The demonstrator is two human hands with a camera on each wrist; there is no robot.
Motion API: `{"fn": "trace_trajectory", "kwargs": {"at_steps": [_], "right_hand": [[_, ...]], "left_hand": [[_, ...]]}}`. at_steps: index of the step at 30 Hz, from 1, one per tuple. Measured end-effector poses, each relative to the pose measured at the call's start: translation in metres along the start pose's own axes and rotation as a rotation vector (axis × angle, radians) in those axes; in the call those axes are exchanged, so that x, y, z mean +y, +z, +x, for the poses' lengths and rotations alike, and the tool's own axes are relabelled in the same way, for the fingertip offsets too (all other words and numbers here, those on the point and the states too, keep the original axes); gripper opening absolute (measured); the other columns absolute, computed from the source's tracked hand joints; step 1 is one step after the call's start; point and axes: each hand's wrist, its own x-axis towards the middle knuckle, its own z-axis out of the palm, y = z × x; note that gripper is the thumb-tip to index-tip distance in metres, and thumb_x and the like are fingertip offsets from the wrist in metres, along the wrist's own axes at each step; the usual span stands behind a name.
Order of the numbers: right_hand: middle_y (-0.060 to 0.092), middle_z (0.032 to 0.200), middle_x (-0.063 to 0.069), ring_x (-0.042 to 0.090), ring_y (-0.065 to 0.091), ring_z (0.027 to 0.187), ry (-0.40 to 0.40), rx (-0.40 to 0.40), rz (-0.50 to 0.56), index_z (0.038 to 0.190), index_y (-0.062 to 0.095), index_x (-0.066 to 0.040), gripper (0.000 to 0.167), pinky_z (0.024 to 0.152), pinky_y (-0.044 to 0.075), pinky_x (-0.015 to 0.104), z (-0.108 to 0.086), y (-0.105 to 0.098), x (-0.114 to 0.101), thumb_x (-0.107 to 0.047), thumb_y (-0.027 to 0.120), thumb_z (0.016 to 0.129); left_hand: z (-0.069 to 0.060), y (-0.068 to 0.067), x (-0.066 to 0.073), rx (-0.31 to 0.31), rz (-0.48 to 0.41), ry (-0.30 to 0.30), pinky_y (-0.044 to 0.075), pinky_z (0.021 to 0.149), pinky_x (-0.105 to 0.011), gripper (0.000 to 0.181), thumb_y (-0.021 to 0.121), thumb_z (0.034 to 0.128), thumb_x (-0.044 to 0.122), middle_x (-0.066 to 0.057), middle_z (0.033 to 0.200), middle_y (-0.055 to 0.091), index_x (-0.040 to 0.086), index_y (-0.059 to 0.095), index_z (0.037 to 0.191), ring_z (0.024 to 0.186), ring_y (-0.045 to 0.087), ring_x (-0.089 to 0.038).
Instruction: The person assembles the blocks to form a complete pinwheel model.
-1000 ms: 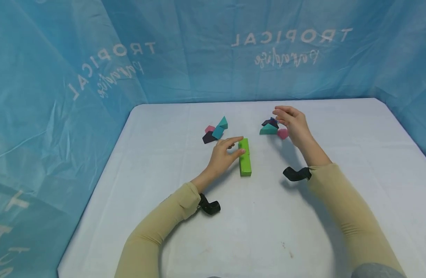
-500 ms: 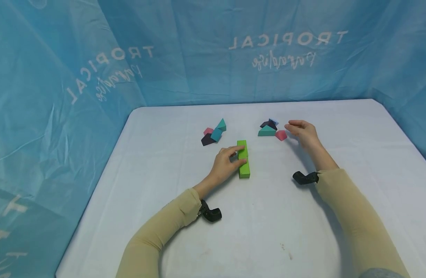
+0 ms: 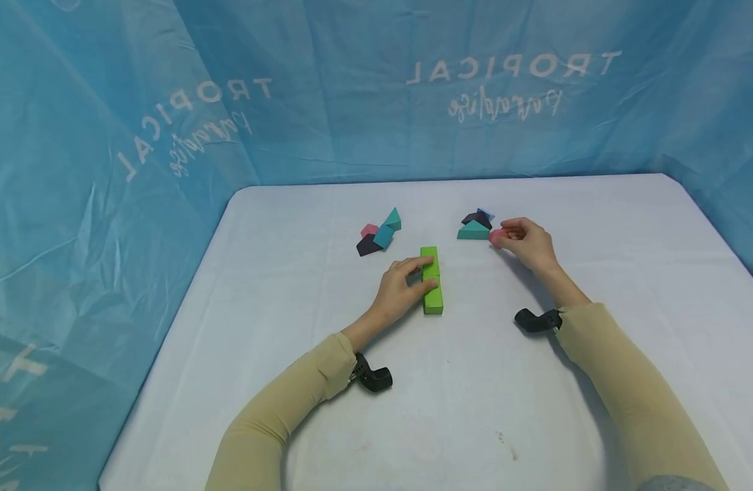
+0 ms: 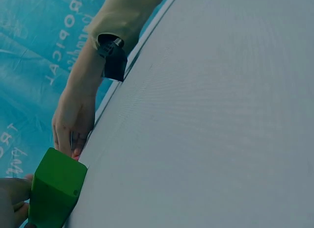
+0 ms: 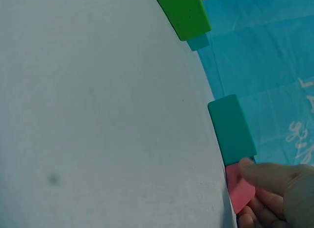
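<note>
Down came the right hand (image 3: pixel 533 247) onto the pink block (image 5: pixel 239 191), toward the far edge of the bench (image 3: pixel 450 416); its grip now pinches it. Getting hold of that block looks like the step, and moving it calls for a pull away from the teal block (image 5: pixel 231 131) beside it. The left hand (image 3: pixel 393 291) touches two green blocks (image 3: pixel 431 273), same as before; I can't tell if it squeezes.

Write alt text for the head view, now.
Right hand pinches a pink block beside a teal one; left hand touches green blocks on a white table. More blocks lie beyond, before blue sheeting.
</note>
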Motion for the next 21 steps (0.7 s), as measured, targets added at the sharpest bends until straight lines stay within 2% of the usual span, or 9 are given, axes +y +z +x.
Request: {"fn": "trace_trajectory", "kwargs": {"at_steps": [4, 10, 15, 21], "right_hand": [[0.058, 0.114, 0.019, 0.028, 0.054, 0.101, -0.003, 0.018, -0.012, 0.125, 0.054, -0.001, 0.048, 0.083, 0.044, 0.035, 0.000, 0.001, -0.001, -0.028, 0.069, 0.088], [0.058, 0.119, 0.017, 0.026, 0.054, 0.105, 0.077, 0.013, 0.066, 0.128, 0.055, -0.003, 0.049, 0.089, 0.043, 0.037, 0.000, -0.004, -0.009, -0.033, 0.064, 0.091], [0.056, 0.122, 0.017, 0.025, 0.058, 0.103, 0.155, -0.044, 0.127, 0.128, 0.055, -0.002, 0.051, 0.101, 0.037, 0.042, 0.003, -0.011, -0.015, -0.038, 0.059, 0.093], [0.056, 0.121, 0.018, 0.027, 0.057, 0.103, 0.219, -0.076, 0.073, 0.126, 0.056, -0.001, 0.057, 0.101, 0.034, 0.047, 0.004, -0.014, -0.014, -0.045, 0.060, 0.090]], "left_hand": [[0.001, 0.000, 0.000, 0.003, -0.004, 0.009, 0.043, 0.092, -0.028, 0.046, 0.074, 0.0840, 0.018, -0.006, 0.125, 0.059, 0.008, 0.060, 0.127, 0.108, 0.053, -0.020], [0.001, 0.001, -0.001, 0.006, -0.004, 0.011, 0.043, 0.092, -0.028, 0.046, 0.074, 0.0835, 0.017, -0.005, 0.125, 0.059, 0.008, 0.060, 0.127, 0.109, 0.053, -0.019], [0.001, 0.001, -0.002, 0.008, 0.000, 0.015, 0.043, 0.092, -0.028, 0.046, 0.074, 0.0833, 0.017, -0.006, 0.124, 0.060, 0.007, 0.060, 0.126, 0.108, 0.053, -0.019], [0.000, 0.001, -0.002, 0.008, -0.012, 0.031, 0.043, 0.092, -0.029, 0.046, 0.074, 0.0836, 0.017, -0.007, 0.123, 0.060, 0.007, 0.060, 0.126, 0.107, 0.053, -0.020]]}}
